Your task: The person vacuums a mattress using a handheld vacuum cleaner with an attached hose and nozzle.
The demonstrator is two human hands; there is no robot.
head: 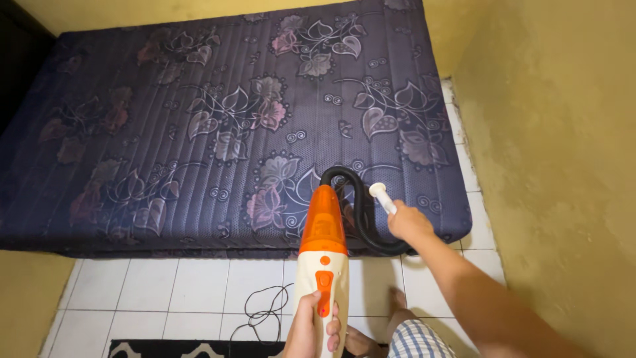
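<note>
Seen from above, in a yellow-walled room: left hand (313, 326) closed round the cream handle of a hand vacuum (322, 255), thumb laid beside the orange switch, fingers wrapped fully about the grip. Vacuum held upright in the near centre, orange nose pointing far toward the mattress (199, 119). Black hose (363, 212) looping out of the nose, arching up over the mattress's near edge, then curving down and right to the nozzle (383, 196). Right hand (409, 222) closed in a fist on the white nozzle's stem, arm stretched out from the near right; round nozzle tip poking out beyond the knuckles, resting on or just above the mattress near its near-right corner, contact not clear enough to tell. Mattress dark purple, quilted in lines, printed with pale leaves and pink flowers, filling the far and left of the scene, lying on the floor (199, 292) of white tiles. Black cord (265, 315) coiled loosely on the tiles just left of the vacuum. Dark rug (172, 349) along the near edge. Bare foot (397, 301) on the tiles just right of the vacuum, beside checked cloth (417, 341). Wall (563, 166) rough and yellow on the right.
</note>
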